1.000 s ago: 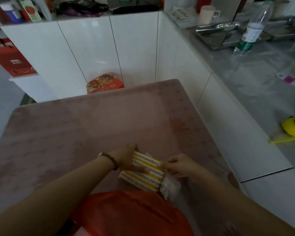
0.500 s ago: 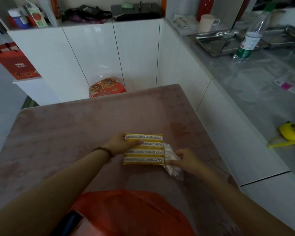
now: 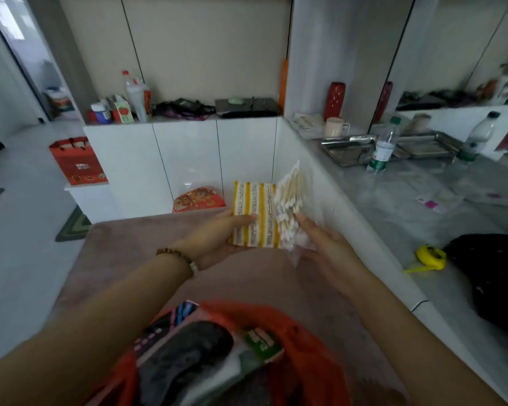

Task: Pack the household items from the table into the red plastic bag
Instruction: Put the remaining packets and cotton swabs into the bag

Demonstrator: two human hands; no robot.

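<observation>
My left hand (image 3: 217, 232) grips the striped pack (image 3: 254, 218) and my right hand (image 3: 326, 247) holds the cotton swab bag (image 3: 289, 206), both above the counter (image 3: 129, 259). The red plastic bag (image 3: 305, 347) already holds several packets; these two look last.

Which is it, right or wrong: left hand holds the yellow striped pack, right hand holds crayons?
Wrong: in the head view the right hand holds a bag of cotton swabs, not crayons. The left hand does hold the yellow striped pack.
</observation>
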